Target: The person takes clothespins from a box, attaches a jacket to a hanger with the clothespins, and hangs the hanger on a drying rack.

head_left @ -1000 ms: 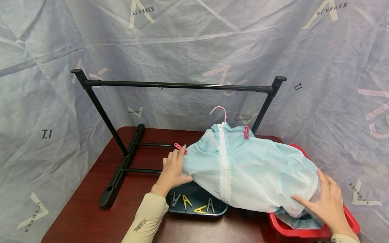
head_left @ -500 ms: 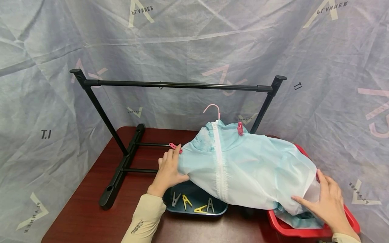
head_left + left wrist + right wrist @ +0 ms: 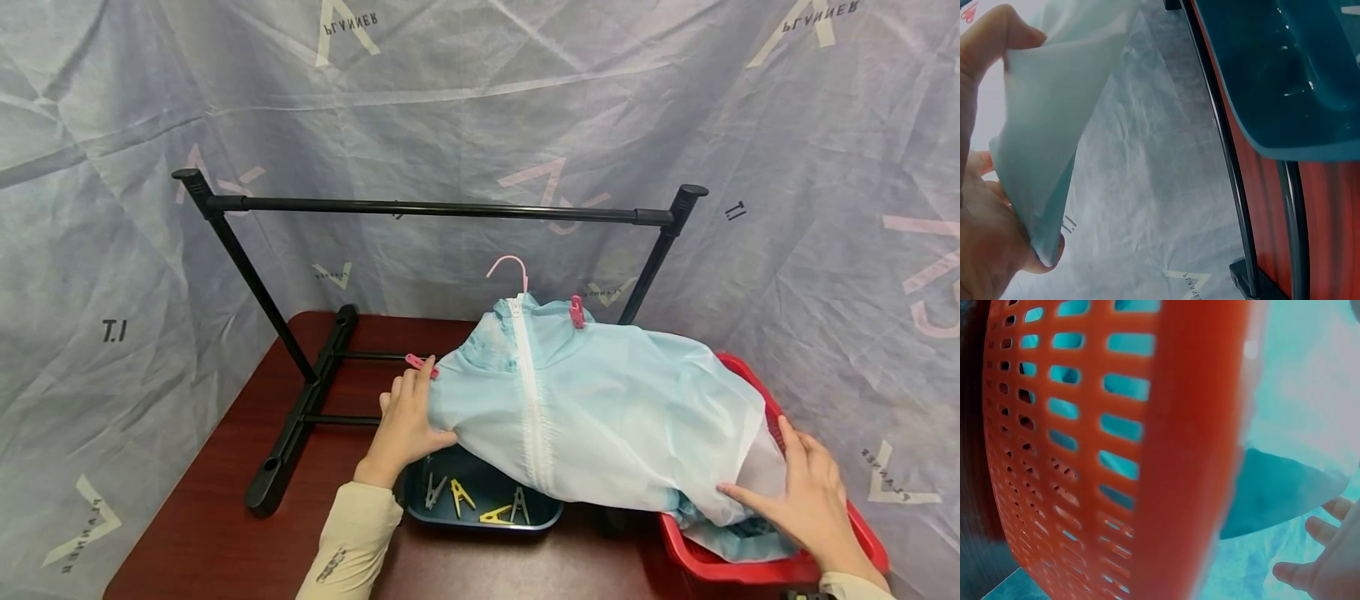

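A pale blue and white zip jacket hangs slanted on a pink hanger, whose hook rises above the collar. One pink clothespin is on the jacket beside the collar, another by the left-hand shoulder. My left hand grips that shoulder; in the left wrist view the fabric lies between thumb and fingers. My right hand is spread at the jacket's other end, over the red basket. The right wrist view shows its fingers extended, close to the fabric.
A black clothes rack stands behind the jacket on the dark red table. A dark blue tray with several grey and yellow clothespins sits in front, partly under the jacket. More blue fabric lies in the basket.
The jacket, its hanger and my left hand have shifted left and slightly up. My right hand has stayed almost in place, and more of the basket's rim shows.
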The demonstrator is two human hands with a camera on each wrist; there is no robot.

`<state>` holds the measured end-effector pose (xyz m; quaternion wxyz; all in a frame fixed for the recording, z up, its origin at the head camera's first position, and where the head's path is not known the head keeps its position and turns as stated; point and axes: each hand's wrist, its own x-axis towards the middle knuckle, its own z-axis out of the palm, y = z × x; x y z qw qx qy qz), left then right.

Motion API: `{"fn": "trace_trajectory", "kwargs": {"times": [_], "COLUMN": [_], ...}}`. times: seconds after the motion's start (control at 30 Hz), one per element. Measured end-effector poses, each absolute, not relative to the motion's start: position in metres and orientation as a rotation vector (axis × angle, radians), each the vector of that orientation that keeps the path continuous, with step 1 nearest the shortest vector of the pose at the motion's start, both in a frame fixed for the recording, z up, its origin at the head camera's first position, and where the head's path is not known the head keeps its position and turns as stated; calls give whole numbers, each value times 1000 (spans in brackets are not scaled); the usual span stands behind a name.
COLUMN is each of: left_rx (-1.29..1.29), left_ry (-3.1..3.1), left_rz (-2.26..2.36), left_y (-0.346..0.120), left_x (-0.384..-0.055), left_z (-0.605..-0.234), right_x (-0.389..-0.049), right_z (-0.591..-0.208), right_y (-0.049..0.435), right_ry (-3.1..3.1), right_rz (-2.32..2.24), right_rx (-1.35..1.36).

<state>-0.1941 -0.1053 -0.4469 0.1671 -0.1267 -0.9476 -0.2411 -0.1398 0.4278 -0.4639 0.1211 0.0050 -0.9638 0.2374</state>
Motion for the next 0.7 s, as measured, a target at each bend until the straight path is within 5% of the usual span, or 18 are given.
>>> {"fn": "trace_trajectory", "kwargs": {"times": [0.7], "left_rx": [-209], "left_ry": [-2747], "left_rz": [-753], "left_y": [-120], "left_x": [-189], "left_z": [-451], "right_x": [-146], "right_z": [-467], "right_y": [420], "right_ry": [-2868], "right_rz": [668], "right_rx": [49]}}
